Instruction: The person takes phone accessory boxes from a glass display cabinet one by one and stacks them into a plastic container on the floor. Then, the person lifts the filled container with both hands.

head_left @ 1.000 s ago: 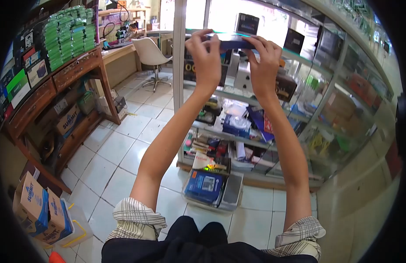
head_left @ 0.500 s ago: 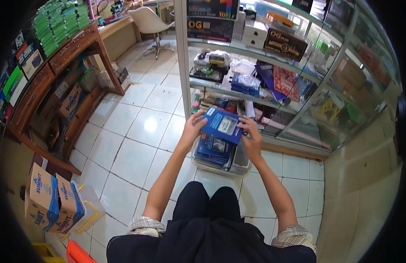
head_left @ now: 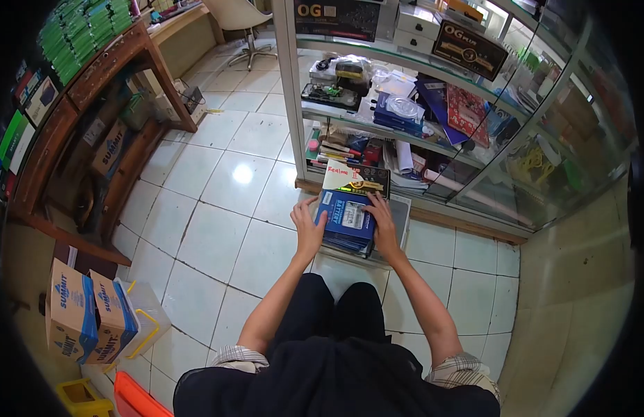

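Note:
A blue battery pack (head_left: 348,215) with a pale label window lies flat on top of a stack of similar blue packs (head_left: 346,241). The stack stands in a clear plastic bin (head_left: 400,208). My left hand (head_left: 309,228) holds the top pack's left side, its thumb against the edge. On the opposite side my right hand (head_left: 385,226) grips the pack, with fingertips over its upper right corner. Just behind the pack lies a black box (head_left: 377,182) with a white note (head_left: 341,174) bearing red handwriting. The lower packs are partly hidden.
A glass display cabinet (head_left: 412,135) stands directly ahead, its shelves full of boxes and packets. At left are a wooden desk (head_left: 75,104) and cardboard boxes (head_left: 75,306). A white chair (head_left: 242,14) stands at the back. A wall (head_left: 579,292) borders the right.
The battery pack has come down and toward me onto the stack, held by both hands. The black box with the white note behind it has come into sight. My view has tilted slightly downward.

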A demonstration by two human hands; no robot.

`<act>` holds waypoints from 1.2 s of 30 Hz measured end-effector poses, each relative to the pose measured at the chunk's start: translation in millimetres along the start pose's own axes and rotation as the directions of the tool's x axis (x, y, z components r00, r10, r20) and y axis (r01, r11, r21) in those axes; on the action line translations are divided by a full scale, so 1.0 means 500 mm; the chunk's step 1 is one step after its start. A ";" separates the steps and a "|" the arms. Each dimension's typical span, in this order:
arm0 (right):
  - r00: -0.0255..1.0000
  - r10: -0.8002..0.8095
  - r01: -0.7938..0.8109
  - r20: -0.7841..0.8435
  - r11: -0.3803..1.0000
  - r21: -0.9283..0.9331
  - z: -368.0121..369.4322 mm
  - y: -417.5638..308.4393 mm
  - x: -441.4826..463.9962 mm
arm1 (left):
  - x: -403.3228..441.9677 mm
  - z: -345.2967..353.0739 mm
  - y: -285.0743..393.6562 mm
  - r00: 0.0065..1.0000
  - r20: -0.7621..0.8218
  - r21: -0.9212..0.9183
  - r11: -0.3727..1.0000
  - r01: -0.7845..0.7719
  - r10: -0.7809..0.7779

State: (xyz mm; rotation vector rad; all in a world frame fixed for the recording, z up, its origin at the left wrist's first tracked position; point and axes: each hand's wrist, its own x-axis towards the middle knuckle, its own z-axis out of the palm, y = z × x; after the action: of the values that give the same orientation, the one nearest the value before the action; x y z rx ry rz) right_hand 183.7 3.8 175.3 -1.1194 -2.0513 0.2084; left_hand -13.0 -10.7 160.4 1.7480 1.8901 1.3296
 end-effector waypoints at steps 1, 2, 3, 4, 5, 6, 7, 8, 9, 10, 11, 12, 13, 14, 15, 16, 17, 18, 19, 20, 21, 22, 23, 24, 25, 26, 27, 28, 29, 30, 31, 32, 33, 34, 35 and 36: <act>1.000 -0.001 0.001 -0.001 1.000 0.000 0.002 -0.007 -0.005 | 0.004 0.013 -0.022 1.000 -0.001 0.000 1.000 -0.001 0.001; 0.989 0.115 -0.109 -0.089 0.992 0.069 0.002 -0.015 -0.015 | 0.013 0.026 -0.050 0.997 0.051 -0.153 0.986 0.063 -0.056; 0.957 0.236 -0.212 -0.170 0.966 0.145 0.004 -0.022 -0.025 | 0.020 0.034 -0.070 0.988 0.114 -0.299 0.945 0.132 -0.102; 0.956 0.239 -0.216 -0.173 0.966 0.141 0.016 -0.019 -0.037 | 0.025 0.034 -0.075 0.988 0.119 -0.302 0.944 0.131 -0.099; 0.853 0.500 -0.402 -0.149 0.812 0.423 0.037 -0.010 -0.051 | 0.031 0.035 -0.079 0.952 0.251 -0.383 0.885 0.264 -0.175; 0.701 0.712 -0.513 -0.048 0.549 0.660 0.051 -0.008 -0.059 | 0.039 0.035 -0.081 0.893 0.385 -0.437 0.806 0.399 -0.233; 0.693 0.719 -0.518 -0.050 0.546 0.659 0.053 -0.017 -0.058 | 0.054 0.028 -0.070 0.738 0.581 -0.485 0.581 0.653 -0.345; 0.683 0.729 -0.548 0.034 0.482 0.684 0.060 -0.024 -0.044 | 0.062 0.021 -0.055 0.736 0.582 -0.483 0.582 0.654 -0.345; 0.671 0.732 -0.577 0.118 0.415 0.704 0.064 -0.031 -0.029 | 0.070 0.002 -0.022 0.693 0.665 -0.443 0.601 0.666 -0.278; 0.656 0.727 -0.605 0.202 0.348 0.716 0.066 -0.036 -0.023 | 0.071 -0.007 -0.001 0.638 0.741 -0.403 0.621 0.672 -0.209; 0.655 0.728 -0.605 0.200 0.347 0.717 0.074 -0.032 -0.025 | 0.069 0.011 -0.017 0.673 0.716 -0.400 0.681 0.614 -0.187; 0.686 0.717 -0.615 0.122 0.483 0.623 0.086 -0.025 -0.027 | 0.065 0.015 -0.015 0.671 0.718 -0.397 0.682 0.614 -0.186; 0.722 0.691 -0.613 0.048 0.605 0.509 0.097 -0.018 -0.029 | 0.063 0.019 -0.013 0.713 0.680 -0.421 0.706 0.570 -0.170; 0.723 0.690 -0.612 0.048 0.605 0.510 0.106 -0.010 -0.032 | 0.061 0.020 -0.013 0.753 0.639 -0.443 0.728 0.524 -0.154; 0.729 0.684 -0.606 0.045 0.612 0.508 0.108 -0.010 -0.030 | 0.063 0.019 -0.013 0.754 0.638 -0.443 0.727 0.525 -0.156; 0.733 0.679 -0.602 0.043 0.619 0.505 0.107 -0.010 -0.031 | 0.066 0.016 -0.015 0.731 0.665 -0.447 0.703 0.553 -0.152; 0.733 0.679 -0.604 0.045 0.619 0.502 0.104 -0.009 -0.033 | 0.065 0.012 -0.016 0.709 0.690 -0.451 0.678 0.580 -0.146; 0.716 0.695 -0.633 0.065 0.608 0.479 0.093 -0.015 -0.027 | 0.059 0.017 -0.027 0.710 0.689 -0.454 0.677 0.580 -0.146; 0.701 0.709 -0.657 0.078 0.599 0.458 0.079 -0.023 -0.018 | 0.058 0.026 -0.040 0.797 0.564 -0.395 0.778 0.489 -0.215; 0.710 0.702 -0.645 0.065 0.609 0.461 0.057 -0.028 -0.010 | 0.066 0.034 -0.052 0.875 0.415 -0.315 0.863 0.395 -0.249; 0.751 0.660 -0.604 -0.017 0.697 0.386 0.022 -0.029 0.001 | 0.081 0.026 -0.046 0.963 0.234 -0.272 0.941 0.199 -0.136; 0.790 0.604 -0.555 -0.100 0.775 0.302 -0.016 -0.026 0.020 | 0.110 -0.004 -0.007 0.971 0.214 -0.288 0.942 0.171 -0.110; 0.843 0.503 -0.448 -0.190 0.852 0.270 -0.058 -0.024 0.047 | 0.139 -0.062 0.062 0.979 0.201 -0.381 0.920 0.093 -0.016; 0.871 0.450 -0.386 -0.199 0.876 0.290 -0.117 -0.037 0.088 | 0.165 -0.113 0.127 0.980 0.181 -0.468 0.883 0.016 0.079; 0.903 0.359 -0.282 -0.235 0.910 0.305 -0.176 -0.050 0.138 | 0.205 -0.141 0.175 0.974 0.115 -0.505 0.856 -0.114 0.197; 0.912 0.284 -0.188 -0.295 0.931 0.313 -0.248 -0.102 0.191 | 0.252 -0.165 0.226 0.950 0.047 -0.533 0.812 -0.239 0.310; 0.918 0.133 -0.038 -0.374 0.968 0.249 -0.308 -0.129 0.249 | 0.295 -0.190 0.288 0.923 -0.009 -0.633 0.712 -0.303 0.385; 0.904 0.051 0.069 -0.424 0.962 0.263 -0.350 -0.132 0.310 | 0.338 -0.209 0.354 0.889 -0.072 -0.720 0.593 -0.360 0.452; 0.887 0.020 0.110 -0.461 0.961 0.253 -0.399 -0.169 0.364 | 0.379 -0.226 0.414 0.865 -0.119 -0.744 0.533 -0.402 0.487; 0.865 -0.035 0.177 -0.501 0.955 0.239 -0.437 -0.182 0.420 | 0.419 -0.237 0.471 0.839 -0.167 -0.765 0.469 -0.442 0.518; 0.833 -0.066 0.245 -0.549 0.934 0.260 -0.463 -0.184 0.483 | 0.462 -0.242 0.519 0.825 -0.196 -0.774 0.433 -0.462 0.530; 0.821 -0.087 0.251 -0.565 0.943 0.220 -0.492 -0.184 0.541 | 0.502 -0.244 0.562 0.812 -0.222 -0.782 0.399 -0.479 0.539; 0.823 -0.066 0.253 -0.563 0.932 0.260 -0.514 -0.195 0.591 | 0.533 -0.244 0.605 0.844 -0.216 -0.800 0.406 -0.441 0.491; 0.813 -0.085 0.270 -0.576 0.931 0.244 -0.529 -0.193 0.645 | 0.571 -0.242 0.646 0.872 -0.209 -0.816 0.413 -0.405 0.443; 0.812 -0.026 0.198 -0.583 0.952 0.234 -0.541 -0.190 0.699 | 0.629 -0.228 0.674 0.854 -0.256 -0.763 0.448 -0.466 0.453; 0.806 0.035 0.124 -0.591 0.966 0.227 -0.549 -0.189 0.745 | 0.659 -0.228 0.709 0.870 -0.257 -0.739 0.494 -0.458 0.421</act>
State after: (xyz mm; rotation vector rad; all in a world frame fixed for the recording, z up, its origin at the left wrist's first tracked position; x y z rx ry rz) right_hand 197.5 177.6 614.4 -0.8346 -1.4375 0.0787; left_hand 59.2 184.1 612.3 1.6997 0.5819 1.9696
